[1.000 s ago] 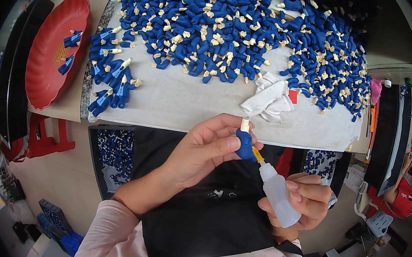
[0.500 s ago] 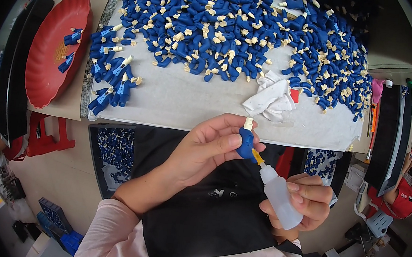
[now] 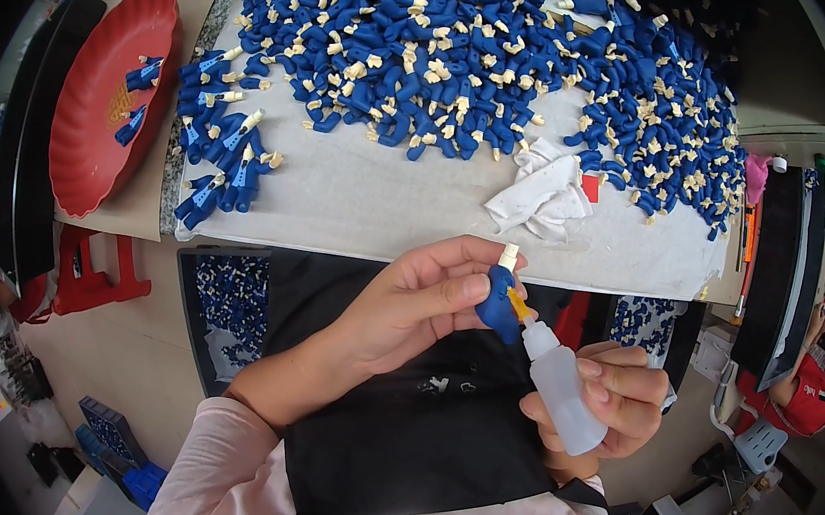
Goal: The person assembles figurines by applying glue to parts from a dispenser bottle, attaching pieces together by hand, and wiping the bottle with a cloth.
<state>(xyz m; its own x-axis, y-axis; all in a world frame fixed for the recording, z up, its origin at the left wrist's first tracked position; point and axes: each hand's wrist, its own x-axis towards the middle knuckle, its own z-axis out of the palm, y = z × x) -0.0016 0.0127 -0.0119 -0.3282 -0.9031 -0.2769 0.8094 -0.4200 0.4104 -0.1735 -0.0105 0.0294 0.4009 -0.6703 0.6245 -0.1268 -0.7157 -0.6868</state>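
Note:
Between the thumb and fingers of my left hand (image 3: 413, 303) is a small blue figure body (image 3: 498, 312) with a cream peg (image 3: 508, 257) pointing up from it. My right hand (image 3: 624, 400) is wrapped around a translucent white squeeze bottle (image 3: 566, 399), held at a slant. Its yellow nozzle (image 3: 519, 306) reaches the right side of the blue body; whether any liquid comes out is too small to tell. Both hands are held just in front of the table's near edge, above my black apron (image 3: 414, 439).
A large heap of blue limbs with cream hands (image 3: 402, 65) covers the back of the white-topped table (image 3: 357, 207). Several blue bodies (image 3: 239, 184) lie at its left, beside a red scalloped tray (image 3: 92, 153). A crumpled white cloth (image 3: 540, 196) lies ahead of my hands. Another person (image 3: 801, 389) is far right.
My left hand has turned the blue body, so its peg leans right and sits slightly lower. The nozzle now meets it higher on its side. The bottle has barely moved.

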